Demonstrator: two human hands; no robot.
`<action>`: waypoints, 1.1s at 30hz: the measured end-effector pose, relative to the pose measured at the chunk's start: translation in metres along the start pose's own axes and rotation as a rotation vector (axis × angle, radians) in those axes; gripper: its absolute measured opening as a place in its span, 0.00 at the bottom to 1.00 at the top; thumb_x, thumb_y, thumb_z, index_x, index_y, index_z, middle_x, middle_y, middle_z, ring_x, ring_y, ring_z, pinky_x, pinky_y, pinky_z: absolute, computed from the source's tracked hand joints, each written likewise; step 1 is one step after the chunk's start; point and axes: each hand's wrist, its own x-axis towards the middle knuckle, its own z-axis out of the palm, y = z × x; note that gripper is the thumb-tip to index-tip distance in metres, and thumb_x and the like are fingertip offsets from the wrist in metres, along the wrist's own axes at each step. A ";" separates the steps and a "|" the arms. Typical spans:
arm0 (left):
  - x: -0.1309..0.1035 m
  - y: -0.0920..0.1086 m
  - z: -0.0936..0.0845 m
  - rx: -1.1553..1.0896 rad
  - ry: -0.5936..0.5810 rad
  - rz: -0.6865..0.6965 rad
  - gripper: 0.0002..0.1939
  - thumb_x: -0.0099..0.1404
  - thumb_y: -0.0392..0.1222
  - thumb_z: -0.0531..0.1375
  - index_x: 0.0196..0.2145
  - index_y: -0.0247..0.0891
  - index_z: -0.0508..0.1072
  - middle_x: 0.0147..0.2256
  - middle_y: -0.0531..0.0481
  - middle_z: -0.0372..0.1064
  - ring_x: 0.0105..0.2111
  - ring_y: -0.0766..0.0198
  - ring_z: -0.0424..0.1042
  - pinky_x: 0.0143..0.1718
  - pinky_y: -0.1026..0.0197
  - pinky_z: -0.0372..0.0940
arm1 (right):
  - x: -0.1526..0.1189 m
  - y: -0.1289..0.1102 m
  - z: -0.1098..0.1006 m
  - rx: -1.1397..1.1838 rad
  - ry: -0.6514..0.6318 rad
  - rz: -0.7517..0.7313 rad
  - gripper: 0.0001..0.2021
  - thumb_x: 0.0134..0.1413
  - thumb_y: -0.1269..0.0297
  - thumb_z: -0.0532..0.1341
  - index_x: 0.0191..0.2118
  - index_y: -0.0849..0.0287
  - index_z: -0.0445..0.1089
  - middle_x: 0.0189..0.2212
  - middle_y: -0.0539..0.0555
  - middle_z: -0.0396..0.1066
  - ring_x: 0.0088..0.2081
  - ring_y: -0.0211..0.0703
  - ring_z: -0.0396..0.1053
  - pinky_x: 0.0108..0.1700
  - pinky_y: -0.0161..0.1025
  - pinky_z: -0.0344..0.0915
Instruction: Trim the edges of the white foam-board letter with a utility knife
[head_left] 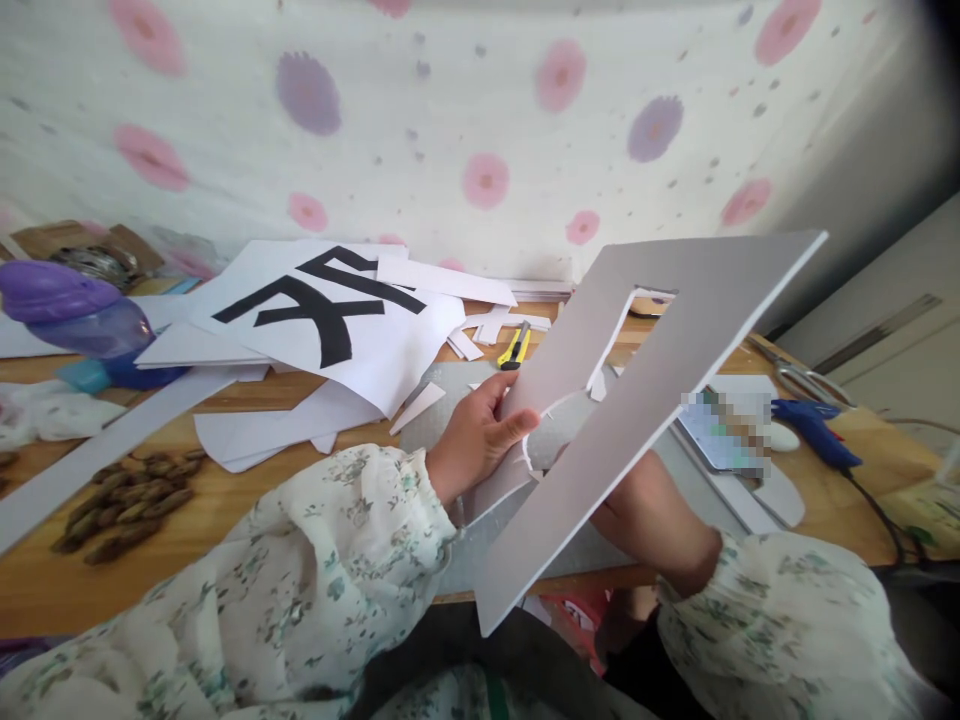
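Observation:
A large white foam board (667,350) with a cut-out opening is held up, tilted, above a grey cutting mat (442,385). My left hand (480,430) is closed on the board's left part, its thumb on the near face beside the opening. Behind the board's right part is my right hand (637,500); its fingers are mostly hidden, so what they hold cannot be made out. A yellow utility knife (514,346) lies just beyond my left hand, near white offcuts (491,325).
White paper with black characters (300,310) lies back left. A purple bottle (82,310) and brown pods (131,495) are at the left. At the right are a phone (720,435), a blue glue gun (821,430) and scissors (799,375).

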 end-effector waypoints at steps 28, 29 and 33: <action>-0.002 0.008 0.000 0.102 0.027 0.039 0.29 0.59 0.65 0.57 0.44 0.38 0.72 0.34 0.48 0.71 0.38 0.56 0.70 0.42 0.55 0.64 | -0.002 0.006 0.008 0.060 -0.156 0.116 0.07 0.54 0.68 0.55 0.31 0.58 0.71 0.31 0.55 0.73 0.33 0.45 0.71 0.37 0.43 0.68; -0.002 0.008 0.000 0.100 0.027 0.044 0.29 0.59 0.66 0.57 0.44 0.38 0.72 0.35 0.48 0.71 0.38 0.56 0.70 0.42 0.55 0.64 | -0.002 0.005 0.007 0.085 -0.158 0.119 0.07 0.53 0.68 0.56 0.31 0.58 0.71 0.31 0.54 0.73 0.33 0.45 0.71 0.37 0.42 0.69; -0.003 0.008 0.001 0.104 -0.003 0.059 0.29 0.59 0.66 0.56 0.43 0.37 0.72 0.37 0.47 0.72 0.39 0.55 0.70 0.43 0.55 0.64 | 0.004 -0.001 0.000 0.174 -0.197 0.107 0.03 0.51 0.69 0.58 0.31 0.57 0.69 0.28 0.50 0.72 0.30 0.41 0.70 0.34 0.39 0.68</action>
